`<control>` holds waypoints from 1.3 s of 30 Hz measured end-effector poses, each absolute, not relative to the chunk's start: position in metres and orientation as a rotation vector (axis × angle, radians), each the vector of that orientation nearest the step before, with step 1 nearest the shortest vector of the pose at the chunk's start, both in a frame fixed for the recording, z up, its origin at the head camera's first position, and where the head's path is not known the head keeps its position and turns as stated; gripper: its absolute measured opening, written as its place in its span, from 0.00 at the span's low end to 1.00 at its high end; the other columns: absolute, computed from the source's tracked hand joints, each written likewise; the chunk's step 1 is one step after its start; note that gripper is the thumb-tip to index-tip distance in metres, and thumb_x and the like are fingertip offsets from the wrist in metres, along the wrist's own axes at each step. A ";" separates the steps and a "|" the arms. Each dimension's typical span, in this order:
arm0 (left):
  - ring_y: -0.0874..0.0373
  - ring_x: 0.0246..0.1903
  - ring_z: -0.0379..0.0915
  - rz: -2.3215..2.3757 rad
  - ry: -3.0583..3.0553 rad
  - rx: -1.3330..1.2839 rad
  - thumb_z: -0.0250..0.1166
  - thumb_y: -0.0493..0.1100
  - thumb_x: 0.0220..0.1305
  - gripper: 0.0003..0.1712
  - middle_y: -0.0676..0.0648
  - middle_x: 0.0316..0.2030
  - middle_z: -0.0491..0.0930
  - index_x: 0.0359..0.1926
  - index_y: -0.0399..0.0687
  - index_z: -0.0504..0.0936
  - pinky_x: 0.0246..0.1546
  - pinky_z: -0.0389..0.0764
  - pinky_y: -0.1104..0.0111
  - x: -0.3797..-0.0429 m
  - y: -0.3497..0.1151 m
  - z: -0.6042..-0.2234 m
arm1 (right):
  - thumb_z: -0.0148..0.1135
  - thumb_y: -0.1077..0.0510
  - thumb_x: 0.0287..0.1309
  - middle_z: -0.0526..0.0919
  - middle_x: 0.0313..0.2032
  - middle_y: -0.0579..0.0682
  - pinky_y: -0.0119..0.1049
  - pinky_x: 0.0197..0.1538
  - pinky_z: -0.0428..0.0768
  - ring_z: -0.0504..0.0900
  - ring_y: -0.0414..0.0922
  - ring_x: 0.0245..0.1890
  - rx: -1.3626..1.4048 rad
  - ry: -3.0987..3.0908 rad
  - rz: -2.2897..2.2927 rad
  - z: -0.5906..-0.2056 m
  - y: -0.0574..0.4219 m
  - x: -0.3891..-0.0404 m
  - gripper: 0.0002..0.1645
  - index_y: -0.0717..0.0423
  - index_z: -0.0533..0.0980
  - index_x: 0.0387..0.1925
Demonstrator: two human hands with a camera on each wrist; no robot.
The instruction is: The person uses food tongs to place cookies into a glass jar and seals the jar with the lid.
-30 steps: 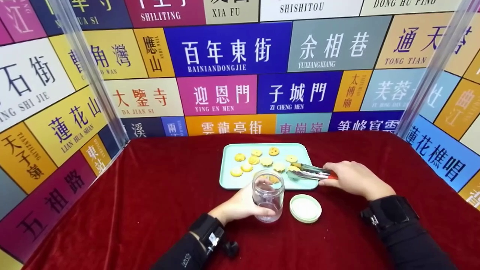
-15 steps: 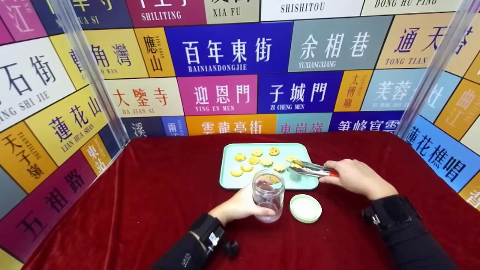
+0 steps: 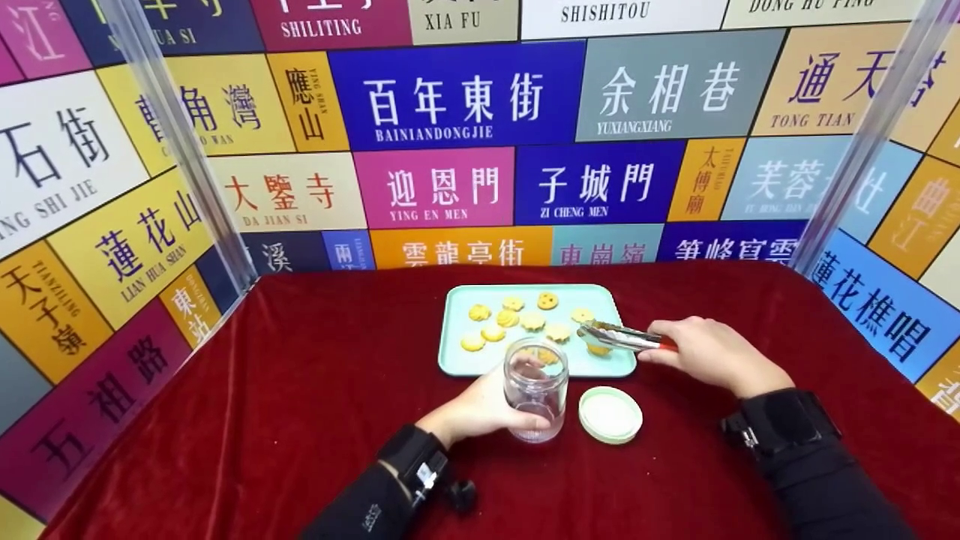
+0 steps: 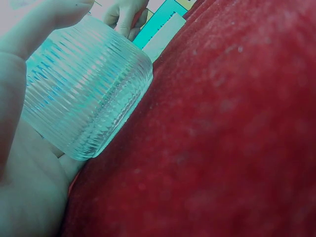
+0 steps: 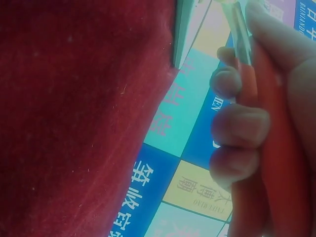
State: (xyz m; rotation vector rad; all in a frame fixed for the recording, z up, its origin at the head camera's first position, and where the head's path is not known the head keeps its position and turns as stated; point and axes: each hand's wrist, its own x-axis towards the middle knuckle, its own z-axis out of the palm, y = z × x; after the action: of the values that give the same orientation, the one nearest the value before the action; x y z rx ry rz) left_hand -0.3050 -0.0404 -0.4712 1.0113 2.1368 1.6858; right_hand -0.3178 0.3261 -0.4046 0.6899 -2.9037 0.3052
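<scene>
My left hand (image 3: 480,409) grips a clear glass jar (image 3: 541,401), uncovered and upright on the red cloth. The ribbed lower wall of the jar (image 4: 94,94) fills much of the left wrist view, with thumb and fingers around it. In my right hand (image 3: 712,356) are metal tongs with red handles (image 5: 279,163), fingers curled round them. The tips of the tongs (image 3: 622,337) are over the right part of a pale green tray (image 3: 456,364), overlapping a cookie (image 3: 598,350). Several other cookies (image 3: 508,319) lie spread on the tray.
A pale green round lid (image 3: 611,416) lies on the red cloth (image 3: 322,420) just right of the jar. Behind the table stands a wall of colourful street-name panels (image 3: 457,97), with clear posts (image 3: 862,142) at the corners.
The tips of the tongs have drawn closer together and shifted slightly, and the cookie by them now shows just below. The left hand and jar stay put.
</scene>
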 end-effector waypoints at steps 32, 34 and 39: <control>0.60 0.59 0.79 1.726 2.077 1.016 0.82 0.37 0.54 0.47 0.52 0.58 0.83 0.70 0.34 0.66 0.66 0.76 0.66 -0.304 -0.040 -0.471 | 0.65 0.37 0.72 0.71 0.23 0.39 0.41 0.36 0.70 0.71 0.42 0.27 0.644 -2.822 0.482 -0.365 0.317 -0.303 0.17 0.44 0.82 0.46; 0.60 0.59 0.80 1.729 2.076 1.015 0.82 0.37 0.54 0.47 0.51 0.58 0.83 0.70 0.33 0.66 0.66 0.76 0.65 -0.305 -0.040 -0.472 | 0.65 0.37 0.72 0.72 0.23 0.40 0.41 0.35 0.70 0.71 0.43 0.28 0.633 -2.820 0.471 -0.357 0.313 -0.297 0.17 0.43 0.82 0.47; 0.60 0.59 0.80 1.726 2.078 1.015 0.82 0.37 0.54 0.47 0.52 0.58 0.83 0.70 0.33 0.66 0.66 0.76 0.66 -0.305 -0.040 -0.471 | 0.65 0.36 0.72 0.74 0.25 0.40 0.42 0.36 0.70 0.73 0.43 0.30 0.650 -2.774 0.445 -0.340 0.300 -0.283 0.18 0.42 0.82 0.50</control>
State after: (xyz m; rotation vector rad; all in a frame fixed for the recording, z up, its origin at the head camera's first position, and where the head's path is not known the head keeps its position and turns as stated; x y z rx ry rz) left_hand -0.3047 -0.0399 -0.4711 1.0145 2.0782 1.7255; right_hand -0.2829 0.3002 -0.3402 0.6496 -2.7741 0.4455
